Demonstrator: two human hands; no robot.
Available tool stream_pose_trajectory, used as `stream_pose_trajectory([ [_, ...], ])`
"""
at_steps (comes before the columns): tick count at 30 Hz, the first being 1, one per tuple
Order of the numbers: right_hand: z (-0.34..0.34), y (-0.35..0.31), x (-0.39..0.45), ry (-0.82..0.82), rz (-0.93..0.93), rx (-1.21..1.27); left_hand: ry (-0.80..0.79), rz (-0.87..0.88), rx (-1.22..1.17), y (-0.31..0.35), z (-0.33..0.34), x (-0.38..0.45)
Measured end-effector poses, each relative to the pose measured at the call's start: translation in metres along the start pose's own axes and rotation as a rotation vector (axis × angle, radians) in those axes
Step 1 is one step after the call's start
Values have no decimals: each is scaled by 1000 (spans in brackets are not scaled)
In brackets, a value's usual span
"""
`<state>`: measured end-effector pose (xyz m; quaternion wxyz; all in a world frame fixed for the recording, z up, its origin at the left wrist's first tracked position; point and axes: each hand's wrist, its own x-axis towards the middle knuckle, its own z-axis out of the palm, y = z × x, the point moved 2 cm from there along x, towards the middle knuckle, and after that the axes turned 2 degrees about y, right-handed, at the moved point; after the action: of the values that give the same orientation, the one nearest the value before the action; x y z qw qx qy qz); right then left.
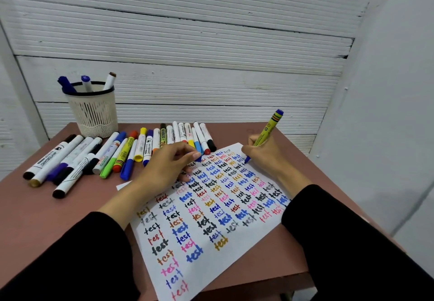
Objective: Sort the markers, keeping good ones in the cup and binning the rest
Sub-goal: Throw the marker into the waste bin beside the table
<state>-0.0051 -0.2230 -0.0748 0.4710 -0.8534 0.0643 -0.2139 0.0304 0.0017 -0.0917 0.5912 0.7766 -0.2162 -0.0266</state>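
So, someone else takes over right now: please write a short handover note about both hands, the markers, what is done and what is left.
Right hand holds the yellow marker, blue tip on the test sheet at its far corner.
Left hand rests on the sheet and pinches a blue cap.
Cup holds three markers.
Many markers lie in a row on the table behind the sheet.
Done: sheet mostly covered with "test" words.
Left: judge this marker, recap it, sort the row. No bin is in view.

My reddish-brown table stands against a white ribbed wall; a plain white panel flanks its right edge.
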Motion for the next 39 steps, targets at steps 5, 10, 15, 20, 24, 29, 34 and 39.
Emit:
stream_pose_trajectory([
  [5, 0, -3, -3, -12, -9, -20, 0, -7, -3, 0, 0, 1],
  [10, 1, 0, -1, -4, 27, -28, -4, -4, 3, 0, 0, 1],
  [15, 0, 1, 1, 20, 29, 7, -3, -9, 3, -1, 0, 1],
  [20, 0, 6, 4, 37, 45, 13, -15, -5, 11, 0, 0, 0],
  [24, 1, 7, 4, 56, 49, 16, -11, -10, 23, 0, 0, 0],
  [29, -1, 6, 4, 80, 42, -36, -14, -23, -1, 1, 1, -1],
  [34, 1, 9, 6, 64, 52, -1, -14, -23, 18, 3, 1, -1],
  [39, 0, 8, 4, 100, 25, 35, 0, -20, 3, 4, -1, -3],
])
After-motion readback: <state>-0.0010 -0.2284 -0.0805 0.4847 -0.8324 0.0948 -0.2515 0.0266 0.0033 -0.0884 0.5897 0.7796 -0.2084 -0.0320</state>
